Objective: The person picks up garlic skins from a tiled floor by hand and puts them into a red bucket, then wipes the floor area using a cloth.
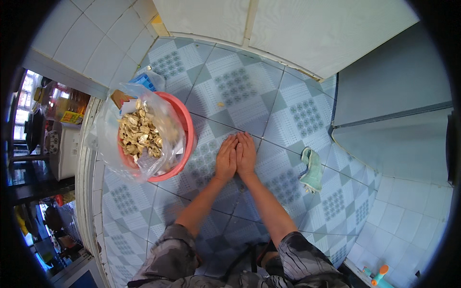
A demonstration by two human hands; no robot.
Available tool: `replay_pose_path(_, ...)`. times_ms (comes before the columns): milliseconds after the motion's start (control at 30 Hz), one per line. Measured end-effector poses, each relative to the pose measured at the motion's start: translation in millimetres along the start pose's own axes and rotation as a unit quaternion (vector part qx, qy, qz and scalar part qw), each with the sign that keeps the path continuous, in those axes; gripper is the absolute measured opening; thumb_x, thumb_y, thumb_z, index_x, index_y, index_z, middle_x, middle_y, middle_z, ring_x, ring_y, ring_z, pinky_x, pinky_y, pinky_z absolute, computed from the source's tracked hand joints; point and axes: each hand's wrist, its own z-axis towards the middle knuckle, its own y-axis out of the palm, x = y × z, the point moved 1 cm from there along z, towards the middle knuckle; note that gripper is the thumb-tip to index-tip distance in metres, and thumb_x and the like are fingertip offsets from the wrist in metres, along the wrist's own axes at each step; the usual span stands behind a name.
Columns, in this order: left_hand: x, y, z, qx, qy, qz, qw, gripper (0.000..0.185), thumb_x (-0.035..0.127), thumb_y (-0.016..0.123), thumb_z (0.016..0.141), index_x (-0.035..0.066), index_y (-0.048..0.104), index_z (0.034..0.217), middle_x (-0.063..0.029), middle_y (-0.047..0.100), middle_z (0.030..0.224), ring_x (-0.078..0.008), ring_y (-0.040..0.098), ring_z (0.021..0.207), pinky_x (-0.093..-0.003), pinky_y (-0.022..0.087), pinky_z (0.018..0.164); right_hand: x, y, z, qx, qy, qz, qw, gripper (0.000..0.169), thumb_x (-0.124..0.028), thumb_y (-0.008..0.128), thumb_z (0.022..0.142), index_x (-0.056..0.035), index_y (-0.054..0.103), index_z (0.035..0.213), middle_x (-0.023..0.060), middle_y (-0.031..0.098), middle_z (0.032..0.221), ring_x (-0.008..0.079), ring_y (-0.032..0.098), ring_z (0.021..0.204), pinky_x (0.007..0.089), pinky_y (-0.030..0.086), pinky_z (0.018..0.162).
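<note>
My left hand (226, 158) and my right hand (246, 154) are side by side over the tiled floor (237, 86), backs up and fingers stretched forward. Their inner edges touch. The palms are hidden, and nothing shows in the fingers. To the left of my left hand stands a pink-red plastic tub (187, 122). A clear plastic bag (108, 151) lines it and spills over its left rim. Inside lies a heap of dry tan husks or shells (140, 131), with some white paper among them. A crumpled pale green cloth (312, 171) rests on the floor to the right.
Behind the tub lies a blue package (146, 82). White panels (288, 36) stand ahead, and a grey cabinet-like appliance (389, 108) at right. A doorway frame (86, 172) runs along the left. An orange-and-teal object (381, 275) sits at lower right. Small crumbs dot the floor.
</note>
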Motion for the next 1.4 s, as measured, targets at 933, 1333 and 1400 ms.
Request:
replay_pose_path(933, 191.8, -229.8, 93.9, 0.41, -0.011, -0.15, 0.9, 0.035, 0.017, 0.035, 0.095, -0.005, 0.059, 0.11, -0.0118, 0.06, 0.108, -0.0193, 0.055, 0.1, -0.0313, 0.042, 0.09, -332.3, 9.9, 128.9, -0.144, 0.015, 0.496, 0.856, 0.025, -0.011, 0.043, 0.093, 0.0003, 0.059, 0.108, 0.0137, 0.062, 0.109, 0.0227, 0.059, 0.1, 0.0321, 0.045, 0.086)
replay_pose_path(1333, 117.0, -287.9, 51.9, 0.381, -0.058, 0.297, 0.874, 0.051, 0.019, 0.067, 0.078, -0.005, 0.048, 0.12, -0.022, 0.051, 0.12, -0.0316, 0.049, 0.112, -0.0371, 0.038, 0.096, -57.5, 11.9, 149.1, -0.085, -0.147, -0.049, 0.984, 0.028, -0.007, 0.052, 0.082, -0.0084, 0.06, 0.109, 0.012, 0.057, 0.115, 0.0312, 0.052, 0.108, 0.0405, 0.04, 0.093)
replay_pose_path(1400, 105.3, -293.9, 47.7, 0.329, -0.13, 0.264, 0.898, 0.053, 0.022, 0.069, 0.077, -0.004, 0.049, 0.119, -0.0217, 0.052, 0.118, -0.0313, 0.051, 0.109, -0.0376, 0.039, 0.093, -20.4, 22.6, 140.4, -0.139, -0.185, -0.12, 0.965, 0.032, -0.009, 0.052, 0.082, -0.0093, 0.058, 0.114, 0.0118, 0.053, 0.124, 0.0315, 0.048, 0.115, 0.0403, 0.038, 0.098)
